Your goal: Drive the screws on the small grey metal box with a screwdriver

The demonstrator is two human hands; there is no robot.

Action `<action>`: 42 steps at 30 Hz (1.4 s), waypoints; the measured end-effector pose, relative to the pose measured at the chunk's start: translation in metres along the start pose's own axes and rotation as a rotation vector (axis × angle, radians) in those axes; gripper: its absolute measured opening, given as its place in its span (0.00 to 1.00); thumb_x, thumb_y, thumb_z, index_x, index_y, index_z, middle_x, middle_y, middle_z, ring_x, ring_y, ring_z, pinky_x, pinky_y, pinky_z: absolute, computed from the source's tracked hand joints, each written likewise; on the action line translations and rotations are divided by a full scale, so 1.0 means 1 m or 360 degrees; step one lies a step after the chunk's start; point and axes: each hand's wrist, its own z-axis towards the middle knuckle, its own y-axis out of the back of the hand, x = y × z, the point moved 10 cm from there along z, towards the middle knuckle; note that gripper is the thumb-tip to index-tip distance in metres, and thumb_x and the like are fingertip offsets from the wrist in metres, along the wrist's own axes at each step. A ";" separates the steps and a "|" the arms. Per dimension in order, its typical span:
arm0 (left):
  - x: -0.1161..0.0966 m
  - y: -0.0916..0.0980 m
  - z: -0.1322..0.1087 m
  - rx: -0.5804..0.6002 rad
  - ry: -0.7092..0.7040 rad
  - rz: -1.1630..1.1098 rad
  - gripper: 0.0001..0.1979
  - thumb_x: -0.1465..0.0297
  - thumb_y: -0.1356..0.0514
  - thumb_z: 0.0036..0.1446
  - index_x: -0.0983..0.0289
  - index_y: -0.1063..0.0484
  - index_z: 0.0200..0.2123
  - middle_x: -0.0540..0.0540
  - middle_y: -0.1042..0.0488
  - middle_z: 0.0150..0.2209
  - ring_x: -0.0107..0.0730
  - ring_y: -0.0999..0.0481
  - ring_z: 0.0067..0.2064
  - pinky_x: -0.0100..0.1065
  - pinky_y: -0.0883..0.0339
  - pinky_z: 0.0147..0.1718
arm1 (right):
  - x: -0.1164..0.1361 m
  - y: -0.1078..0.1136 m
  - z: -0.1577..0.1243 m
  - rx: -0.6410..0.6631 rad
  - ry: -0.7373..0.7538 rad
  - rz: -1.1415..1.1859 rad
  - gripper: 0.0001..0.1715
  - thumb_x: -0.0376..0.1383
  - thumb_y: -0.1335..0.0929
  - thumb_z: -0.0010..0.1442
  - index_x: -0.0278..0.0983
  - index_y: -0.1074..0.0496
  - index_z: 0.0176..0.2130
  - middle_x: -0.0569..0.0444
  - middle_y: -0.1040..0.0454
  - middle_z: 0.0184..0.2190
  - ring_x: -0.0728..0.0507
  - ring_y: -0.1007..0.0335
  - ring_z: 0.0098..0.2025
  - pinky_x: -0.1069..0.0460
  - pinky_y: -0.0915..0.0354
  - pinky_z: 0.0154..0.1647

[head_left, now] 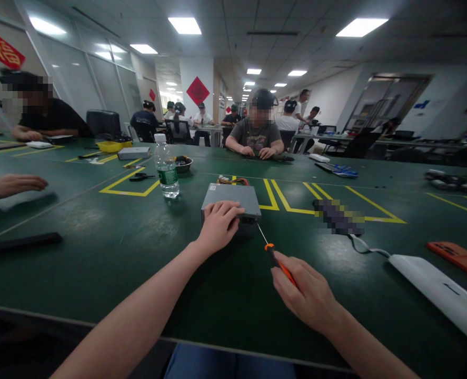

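A grey metal computer power supply sits on the green table in front of me, with a bundle of coloured cables at its far side. Over its near left part lies my left hand, fingers on the top and front, holding it. My right hand is closed round the orange and black handle of a screwdriver. The screwdriver's thin shaft points up and left, and its tip is at the lower right corner of the power supply's front. Whether the tip sits in a screw is too small to tell.
Left of the power supply stands a water bottle, with a metal bowl behind. To the right lie a blurred dark object, a white power bank with a cable and an orange phone. A neighbour's hand reaches in from the left.
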 end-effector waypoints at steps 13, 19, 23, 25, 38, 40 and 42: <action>0.000 0.000 0.000 -0.0002 -0.0010 -0.0007 0.13 0.72 0.47 0.58 0.56 0.32 0.46 0.50 0.30 0.51 0.37 0.36 0.54 0.43 0.49 0.50 | 0.006 0.006 0.009 -0.0022 0.0084 -0.0197 0.11 0.26 0.32 0.56 0.37 0.34 0.39 0.44 0.28 0.43 0.46 0.29 0.41 0.52 0.32 0.39; -0.001 0.000 0.000 0.0016 -0.0012 0.0000 0.12 0.71 0.48 0.59 0.56 0.33 0.46 0.51 0.30 0.52 0.37 0.36 0.54 0.43 0.49 0.50 | 0.004 0.011 0.011 -0.0094 0.0057 -0.0239 0.12 0.30 0.29 0.54 0.37 0.33 0.39 0.45 0.27 0.41 0.46 0.29 0.37 0.52 0.33 0.36; 0.000 0.000 0.000 0.0008 -0.0009 0.0002 0.13 0.72 0.48 0.59 0.56 0.33 0.46 0.51 0.30 0.52 0.38 0.36 0.54 0.43 0.49 0.50 | 0.002 0.007 0.008 -0.0081 0.0021 -0.0168 0.12 0.26 0.31 0.54 0.35 0.34 0.39 0.44 0.27 0.41 0.44 0.29 0.43 0.51 0.32 0.39; -0.001 0.000 0.000 0.0004 -0.0017 0.0001 0.13 0.72 0.47 0.58 0.56 0.33 0.46 0.51 0.30 0.52 0.37 0.36 0.54 0.43 0.49 0.50 | 0.004 0.007 0.008 -0.0094 0.0063 -0.0190 0.12 0.26 0.31 0.54 0.35 0.34 0.39 0.45 0.26 0.39 0.45 0.29 0.41 0.52 0.33 0.39; -0.001 0.001 0.000 0.0008 -0.0013 -0.0002 0.13 0.72 0.47 0.58 0.56 0.33 0.46 0.51 0.30 0.52 0.37 0.36 0.54 0.43 0.49 0.50 | 0.004 0.012 0.011 -0.0154 0.0047 -0.0259 0.13 0.29 0.29 0.54 0.35 0.35 0.39 0.44 0.25 0.38 0.48 0.28 0.34 0.53 0.34 0.36; 0.000 0.001 0.000 0.0003 -0.0012 0.0001 0.13 0.72 0.47 0.58 0.56 0.33 0.46 0.51 0.30 0.51 0.37 0.36 0.54 0.42 0.49 0.50 | 0.003 0.014 0.014 -0.0179 0.0039 -0.0273 0.13 0.31 0.29 0.54 0.35 0.35 0.39 0.46 0.24 0.35 0.48 0.28 0.33 0.53 0.34 0.36; 0.000 0.001 0.000 0.0002 -0.0013 0.0005 0.13 0.72 0.47 0.58 0.56 0.33 0.46 0.51 0.30 0.51 0.37 0.36 0.54 0.42 0.49 0.49 | 0.001 0.015 0.015 -0.0179 0.0007 -0.0245 0.12 0.32 0.30 0.55 0.35 0.36 0.39 0.44 0.24 0.36 0.47 0.27 0.34 0.52 0.33 0.35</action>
